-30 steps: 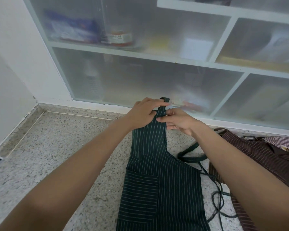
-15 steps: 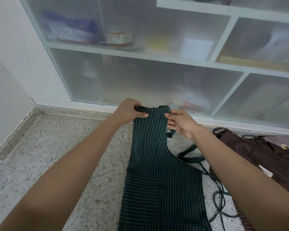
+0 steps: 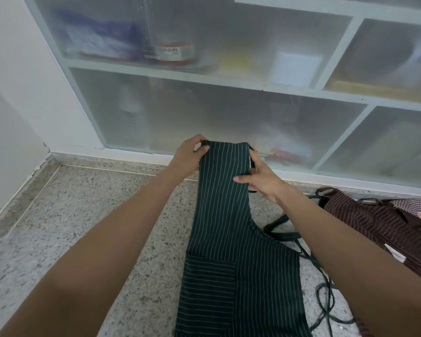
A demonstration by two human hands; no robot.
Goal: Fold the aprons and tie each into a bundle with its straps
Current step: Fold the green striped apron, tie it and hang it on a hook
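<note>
A dark green apron with thin white stripes (image 3: 231,239) lies folded lengthwise on the speckled stone floor (image 3: 95,229), its bib end pointing toward the cabinet. My left hand (image 3: 190,154) pinches the bib's top left corner. My right hand (image 3: 260,178) holds the bib's right edge, thumb laid on the cloth, with the neck strap looped by its fingers. The apron's thin dark straps (image 3: 323,288) trail loose on the floor to the right, partly hidden under my right forearm.
A brown striped apron (image 3: 384,229) lies crumpled at the right, with a checked cloth (image 3: 416,205) beyond it. A white cabinet with frosted sliding doors (image 3: 216,113) stands right behind the bib. A white wall (image 3: 15,93) closes the left side.
My hands have moved apart along the bib's top edge, spreading it flat and wide. The left hand went left to the corner; the bib top moved slightly farther from me.
</note>
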